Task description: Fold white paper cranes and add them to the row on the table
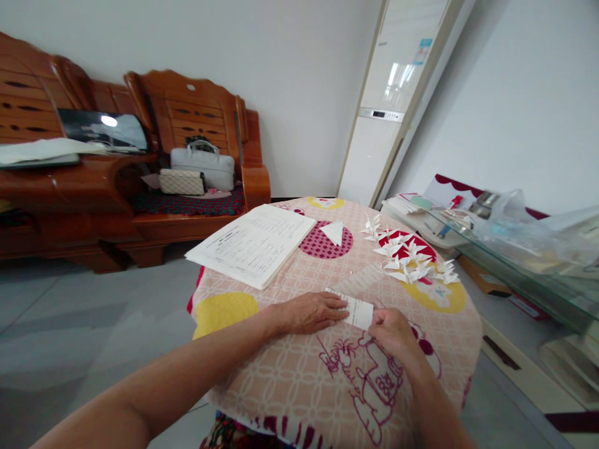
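A small folded piece of printed paper [360, 313] lies on the cloth-covered round table [281, 374]. My left hand [311, 312] rests flat across its left part, fingers stretched out. At the right edge, my right hand [387, 327] has its fingers curled closed on the paper. Just beyond the paper lies a pale, see-through-looking strip [360, 279], perhaps a ruler. Several white folded paper cranes [407, 255] are grouped at the table's far right. A white paper triangle [332, 232] sits farther back, beside a stack of printed sheets [255, 243].
A glass-topped stand [515, 259] with a plastic bag [510, 215] and clutter adjoins the table on the right. Behind stand a tall white air conditioner [374, 143] and, to the left, wooden chairs [196, 100] holding a grey bag [208, 165].
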A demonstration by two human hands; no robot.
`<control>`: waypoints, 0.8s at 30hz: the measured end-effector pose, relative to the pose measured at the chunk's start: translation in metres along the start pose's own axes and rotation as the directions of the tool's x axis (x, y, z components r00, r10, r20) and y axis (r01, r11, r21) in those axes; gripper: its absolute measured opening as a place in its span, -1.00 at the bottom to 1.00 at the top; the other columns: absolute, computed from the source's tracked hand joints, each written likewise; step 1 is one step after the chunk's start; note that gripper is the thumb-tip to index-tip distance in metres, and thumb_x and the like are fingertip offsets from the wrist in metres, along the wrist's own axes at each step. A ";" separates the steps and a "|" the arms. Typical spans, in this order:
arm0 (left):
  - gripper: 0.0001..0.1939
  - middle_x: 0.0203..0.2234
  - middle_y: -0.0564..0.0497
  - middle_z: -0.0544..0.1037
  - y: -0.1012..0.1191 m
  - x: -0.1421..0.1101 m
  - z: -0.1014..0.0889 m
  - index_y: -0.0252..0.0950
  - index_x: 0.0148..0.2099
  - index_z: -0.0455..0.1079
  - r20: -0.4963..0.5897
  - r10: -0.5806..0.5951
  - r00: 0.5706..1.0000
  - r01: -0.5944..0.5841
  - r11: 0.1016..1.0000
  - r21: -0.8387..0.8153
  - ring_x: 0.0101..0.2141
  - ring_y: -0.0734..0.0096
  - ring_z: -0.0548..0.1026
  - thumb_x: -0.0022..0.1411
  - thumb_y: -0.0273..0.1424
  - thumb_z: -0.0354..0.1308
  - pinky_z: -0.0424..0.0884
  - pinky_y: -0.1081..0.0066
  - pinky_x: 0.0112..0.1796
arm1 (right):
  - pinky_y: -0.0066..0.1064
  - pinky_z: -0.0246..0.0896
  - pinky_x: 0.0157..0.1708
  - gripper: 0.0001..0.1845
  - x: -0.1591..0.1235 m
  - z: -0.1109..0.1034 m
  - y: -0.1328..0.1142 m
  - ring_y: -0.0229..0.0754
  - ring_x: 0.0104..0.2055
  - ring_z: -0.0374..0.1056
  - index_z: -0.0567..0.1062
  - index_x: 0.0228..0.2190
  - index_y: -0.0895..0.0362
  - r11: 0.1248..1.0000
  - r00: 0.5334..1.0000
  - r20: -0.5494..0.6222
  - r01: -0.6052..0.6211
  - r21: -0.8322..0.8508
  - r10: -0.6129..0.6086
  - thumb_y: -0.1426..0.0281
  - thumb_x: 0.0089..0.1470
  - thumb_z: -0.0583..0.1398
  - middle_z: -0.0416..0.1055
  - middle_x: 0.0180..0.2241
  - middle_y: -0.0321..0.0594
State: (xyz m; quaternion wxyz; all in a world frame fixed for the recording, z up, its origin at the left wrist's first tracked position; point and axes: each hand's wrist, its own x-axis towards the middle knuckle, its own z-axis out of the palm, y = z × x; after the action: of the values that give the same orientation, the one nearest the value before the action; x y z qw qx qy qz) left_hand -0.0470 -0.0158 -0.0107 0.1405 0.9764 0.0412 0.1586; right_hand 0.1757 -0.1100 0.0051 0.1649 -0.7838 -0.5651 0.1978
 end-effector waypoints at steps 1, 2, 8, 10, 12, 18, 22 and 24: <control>-0.62 0.11 -0.21 0.40 0.000 0.000 0.000 -0.29 0.18 0.30 -0.009 -0.003 1.000 0.003 1.000 -0.005 0.16 0.19 0.31 0.34 -0.45 -0.05 0.23 0.26 0.17 | -0.51 -0.05 -0.59 -0.85 -0.002 -0.002 0.002 -0.24 -0.57 0.29 0.42 -0.69 0.14 1.000 1.000 -0.025 -0.010 -0.018 0.010 0.53 -0.17 0.15 0.38 -0.68 -0.30; -0.62 0.11 -0.20 0.40 0.000 0.000 0.000 -0.28 0.17 0.30 -0.016 -0.006 1.000 0.006 1.000 -0.008 0.16 0.20 0.31 0.34 -0.45 -0.04 0.23 0.26 0.17 | -0.50 -0.04 -0.58 -0.84 -0.004 -0.004 0.003 -0.24 -0.57 0.30 0.42 -0.69 0.13 0.999 0.998 -0.060 -0.011 -0.037 0.008 0.53 -0.16 0.14 0.38 -0.68 -0.30; -0.62 0.11 -0.22 0.40 0.003 0.001 -0.002 -0.27 0.16 0.33 -0.011 0.022 1.000 -0.021 0.999 0.026 0.15 0.18 0.33 0.32 -0.49 -0.03 0.25 0.24 0.15 | -0.39 0.22 -0.17 -0.65 -0.012 0.015 -0.009 -0.11 -0.17 0.37 0.55 -0.25 0.19 0.882 0.847 -0.246 0.449 -0.145 -0.472 0.59 0.02 0.02 0.50 -0.25 -0.07; -0.62 0.11 -0.25 0.39 0.004 0.001 -0.003 -0.29 0.14 0.35 0.003 0.050 0.999 -0.050 0.998 0.040 0.14 0.17 0.34 0.31 -0.52 -0.03 0.23 0.23 0.16 | -0.35 0.20 -0.05 -0.56 -0.014 0.024 -0.009 -0.09 -0.07 0.33 0.55 -0.17 0.19 0.814 0.793 -0.189 0.550 -0.190 -0.580 0.65 -0.01 0.00 0.47 -0.15 -0.04; -0.63 0.10 -0.26 0.40 0.004 -0.001 -0.004 -0.31 0.11 0.37 0.006 0.065 0.998 -0.065 0.997 0.029 0.14 0.17 0.34 0.30 -0.53 -0.02 0.23 0.22 0.17 | -0.33 0.21 -0.04 -0.53 -0.015 0.030 -0.006 -0.08 -0.03 0.30 0.55 -0.16 0.17 0.786 0.780 -0.140 0.574 -0.228 -0.610 0.67 -0.03 0.01 0.46 -0.12 -0.05; -0.66 0.09 -0.18 0.43 0.004 -0.014 -0.008 -0.24 0.07 0.41 -0.042 -0.028 0.999 0.025 0.998 -0.060 0.14 0.19 0.35 0.31 -0.51 -0.01 0.30 0.24 0.12 | -0.28 0.25 -0.01 -0.47 -0.018 0.035 0.006 -0.05 0.01 0.28 0.54 -0.08 0.16 0.748 0.749 -0.154 0.578 -0.325 -0.645 0.70 -0.03 0.02 0.45 -0.05 -0.05; -0.68 0.05 -0.18 0.46 0.005 -0.024 -0.011 -0.25 0.05 0.42 -0.063 -0.062 0.996 0.057 0.995 -0.076 0.10 0.22 0.39 0.31 -0.51 -0.01 0.32 0.26 0.11 | -0.26 0.26 0.01 -0.51 -0.017 0.040 0.010 -0.05 -0.01 0.30 0.55 -0.08 0.16 0.734 0.720 -0.195 0.585 -0.346 -0.666 0.67 0.04 0.01 0.46 -0.06 -0.06; -0.68 0.04 -0.19 0.47 0.006 -0.028 -0.013 -0.27 0.04 0.43 -0.066 -0.087 0.994 0.081 0.994 -0.076 0.10 0.23 0.39 0.31 -0.52 -0.02 0.32 0.28 0.10 | -0.26 0.27 -0.01 -0.52 -0.016 0.042 0.010 -0.06 -0.02 0.32 0.56 -0.10 0.16 0.736 0.719 -0.205 0.581 -0.348 -0.664 0.66 0.05 0.00 0.48 -0.07 -0.06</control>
State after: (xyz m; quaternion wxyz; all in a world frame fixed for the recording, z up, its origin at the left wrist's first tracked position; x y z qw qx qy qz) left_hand -0.0774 -0.0211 -0.0056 0.1814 0.9619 0.0812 0.1877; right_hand 0.1590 -0.1268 -0.0344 0.2064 -0.5807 -0.7841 -0.0733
